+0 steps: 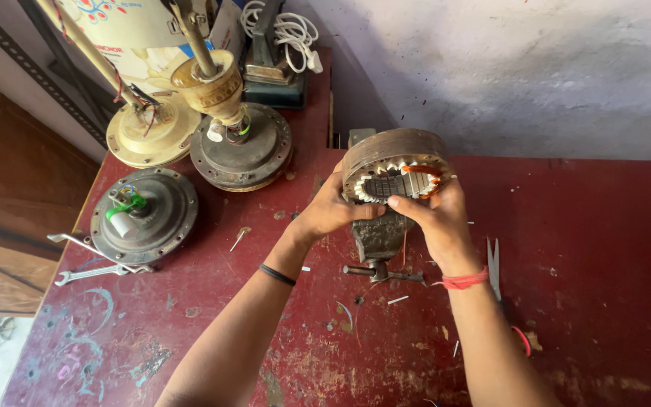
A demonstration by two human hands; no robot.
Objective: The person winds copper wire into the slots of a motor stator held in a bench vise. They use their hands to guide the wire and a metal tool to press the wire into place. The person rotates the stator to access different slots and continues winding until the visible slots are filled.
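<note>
I've got the fan stator at 12 o'clock above the bench vise, left hand gripping its 9 o'clock edge, right hand its 4 o'clock edge, so I'd keep fingers off the copper windings and hold it level.

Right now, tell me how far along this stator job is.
Done: the stator ring is out of its housing, with copper coil showing in a few slots at its right. In hand: both hands, left and right, hold it over the bench vise. Left: most slots look bare; three fan motors sit aside.
</note>
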